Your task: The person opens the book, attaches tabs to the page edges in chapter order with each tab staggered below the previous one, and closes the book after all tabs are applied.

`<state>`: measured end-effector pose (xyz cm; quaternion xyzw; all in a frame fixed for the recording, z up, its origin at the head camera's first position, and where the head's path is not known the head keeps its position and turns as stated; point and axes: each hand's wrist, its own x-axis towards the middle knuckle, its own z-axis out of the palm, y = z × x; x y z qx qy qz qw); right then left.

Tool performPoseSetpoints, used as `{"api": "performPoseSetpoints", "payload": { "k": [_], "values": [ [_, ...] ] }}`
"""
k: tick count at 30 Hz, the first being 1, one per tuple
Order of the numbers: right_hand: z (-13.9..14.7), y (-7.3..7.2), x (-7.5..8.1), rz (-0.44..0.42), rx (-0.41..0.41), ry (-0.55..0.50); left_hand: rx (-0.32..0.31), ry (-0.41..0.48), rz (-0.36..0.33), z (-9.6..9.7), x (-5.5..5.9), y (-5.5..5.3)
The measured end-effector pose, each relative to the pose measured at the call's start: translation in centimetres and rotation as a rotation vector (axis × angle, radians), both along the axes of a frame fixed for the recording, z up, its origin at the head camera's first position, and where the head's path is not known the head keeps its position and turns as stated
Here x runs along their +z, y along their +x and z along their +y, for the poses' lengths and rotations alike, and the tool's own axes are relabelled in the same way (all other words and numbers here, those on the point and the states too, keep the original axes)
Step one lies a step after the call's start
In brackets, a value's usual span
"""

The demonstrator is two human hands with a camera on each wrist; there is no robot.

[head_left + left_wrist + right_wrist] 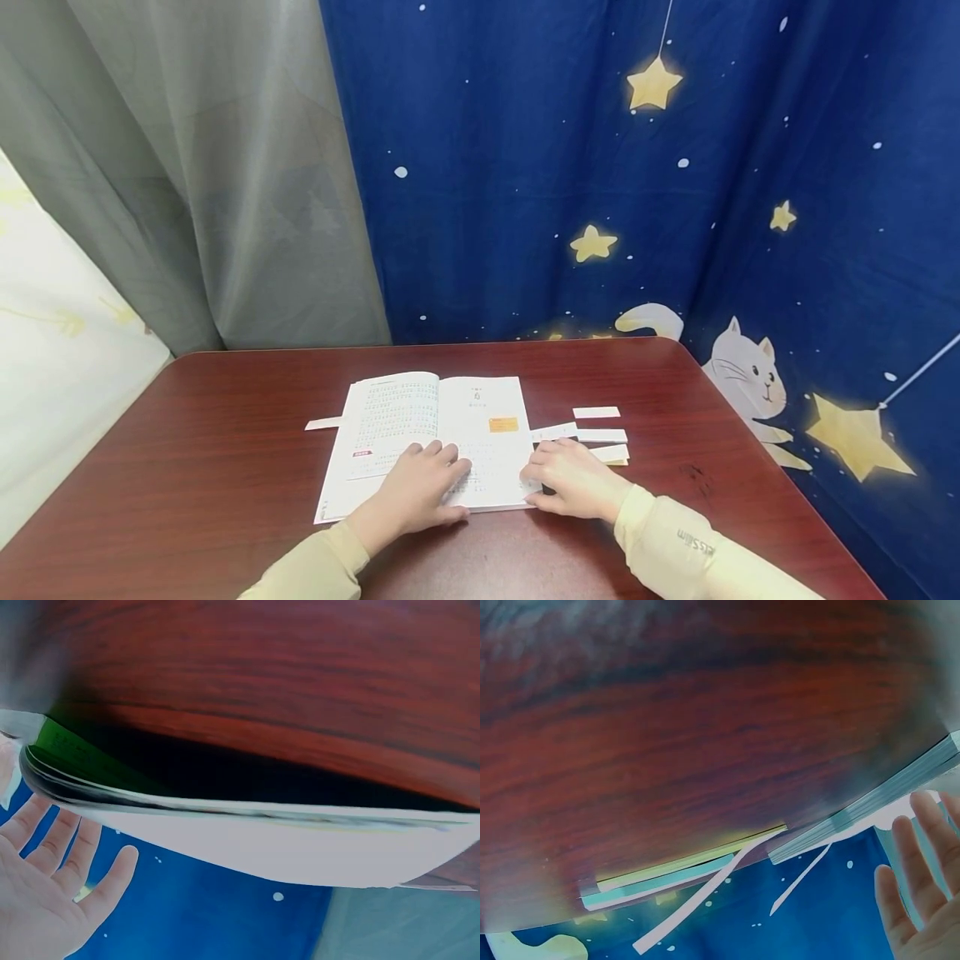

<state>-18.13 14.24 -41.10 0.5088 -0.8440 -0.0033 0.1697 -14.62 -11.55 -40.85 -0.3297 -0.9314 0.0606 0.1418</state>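
An open book [480, 392] with printed pages lies on the table, an orange box [503, 424] on its right-hand page. My left hand [423, 487] rests over the lower middle of the book, fingers spread across the pages near the fold. In the left wrist view, the fingers of my left hand [56, 877] look loosely extended beside the book's edge [247, 836]. My right hand [573, 479] lies at the lower right edge of the book, fingertips touching the page. Its fingers are extended in the right wrist view, beside the page stack [870, 799].
White paper strips [596, 412] lie right of the book, with a thicker yellow-edged stack [613, 455] near my right hand. One strip [553, 432] touches the book's right edge; another strip [323, 423] sticks out at the left. Curtains [525, 167] hang behind the dark red table [225, 433].
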Motion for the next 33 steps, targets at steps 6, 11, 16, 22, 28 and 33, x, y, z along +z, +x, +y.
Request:
{"api": "performPoseSetpoints", "payload": {
  "k": [6, 11, 16, 22, 28, 33],
  "values": [
    [-0.2, -0.3, 0.1, 0.065, 0.063, -0.035, -0.008, -0.015, 0.038, 0.4, -0.2, -0.2],
    [-0.3, -0.4, 0.4, 0.12, 0.105, -0.063, -0.038, 0.007, 0.052, 0.7, -0.4, -0.2],
    [-0.4, -0.5, 0.6, 0.183, 0.124, -0.119, -0.074, 0.031, 0.119, 1.0, -0.6, -0.1],
    [-0.5, -0.6, 1.0, 0.193, 0.117, -0.167, -0.101, 0.063, 0.195, 1.6, -0.6, -0.2],
    [-0.4, -0.7, 1.6, 0.127, 0.053, -0.215, -0.06, 0.11, 0.227, 1.9, -0.1, -0.2],
    [0.0, -0.7, 1.8, 0.073, -0.038, -0.226, -0.009, 0.2, 0.244, 1.1, 0.3, 0.1]
  ]
}}
